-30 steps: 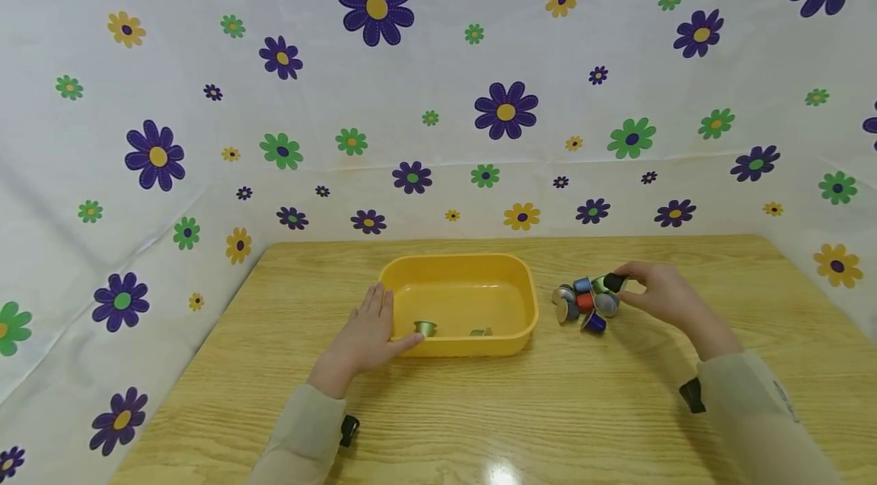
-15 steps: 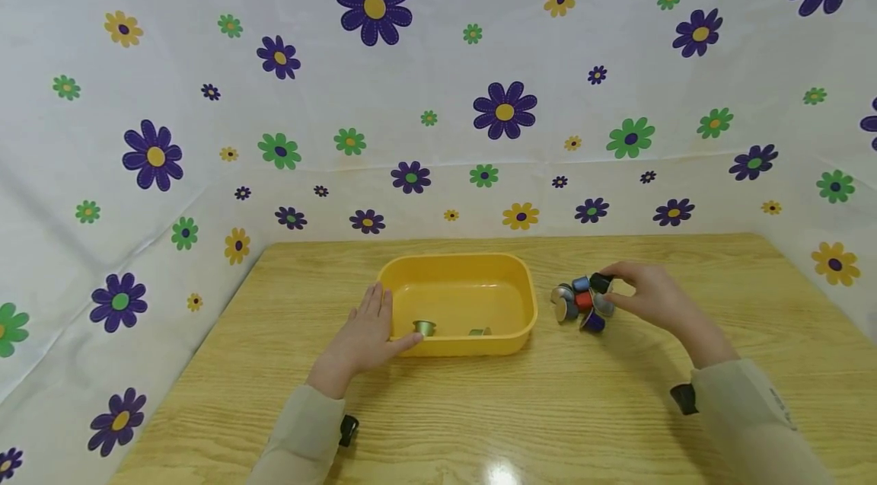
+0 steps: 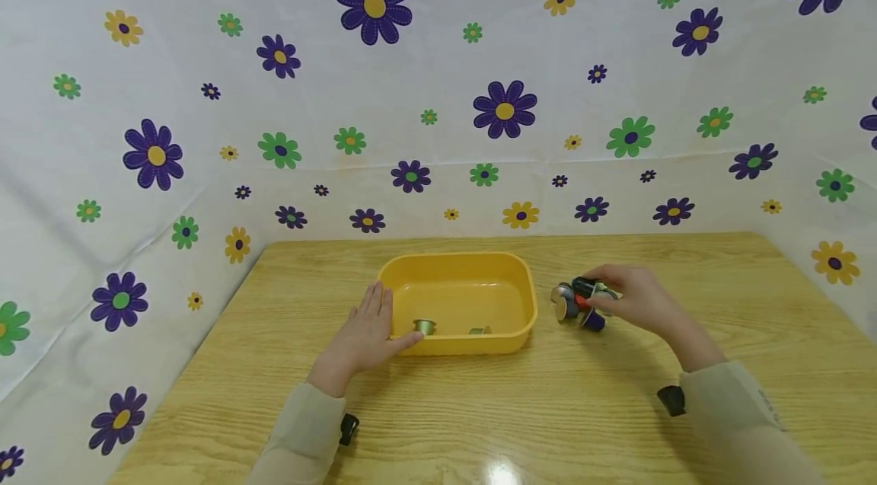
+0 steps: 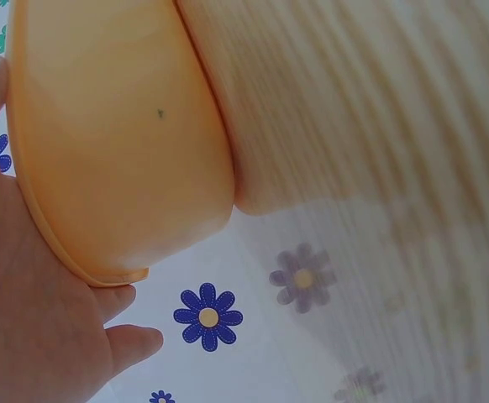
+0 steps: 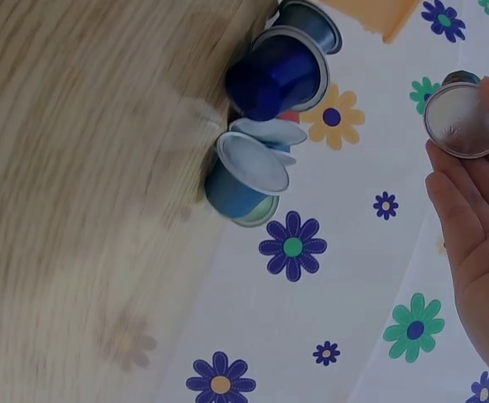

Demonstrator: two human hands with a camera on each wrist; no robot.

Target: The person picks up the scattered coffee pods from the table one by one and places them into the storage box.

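A yellow plastic tub [image 3: 457,266] sits mid-table with a green capsule [image 3: 425,327] and a second capsule [image 3: 479,331] inside. My left hand [image 3: 365,333] rests flat against the tub's left wall with straight fingers; the left wrist view shows the palm [image 4: 34,319] against the tub's rim [image 4: 110,151]. To the right of the tub lies a pile of coffee capsules [image 3: 570,307]. My right hand [image 3: 629,299] pinches a black capsule [image 3: 583,286] just over that pile. In the right wrist view its foil face [image 5: 461,119] shows at my fingertips [image 5: 480,210], beside a dark blue capsule [image 5: 274,75].
The wooden table [image 3: 521,409] is closed in at the back and sides by a white cloth with flower prints [image 3: 507,110]. Bare wood lies in front of the tub and at the far right.
My right hand has moved left with the black capsule, from the right edge of the pile to over it. The left hand and tub have stayed put.
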